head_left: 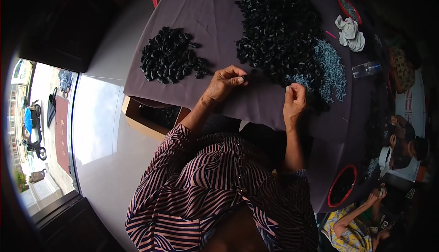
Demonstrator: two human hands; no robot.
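Note:
My left hand pinches a small black plastic piece between thumb and fingertips, just above the purple cloth-covered table. My right hand is closed on a small pale piece at its fingertips, beside a heap of blue-grey metal pieces. A large pile of black plastic pieces lies just beyond both hands. A smaller separate pile of black pieces sits to the left of my left hand.
A white crumpled cloth and a clear plastic bottle lie at the table's right. A red-rimmed bowl of black pieces stands lower right. Other people sit at right. A cardboard box stands under the table edge.

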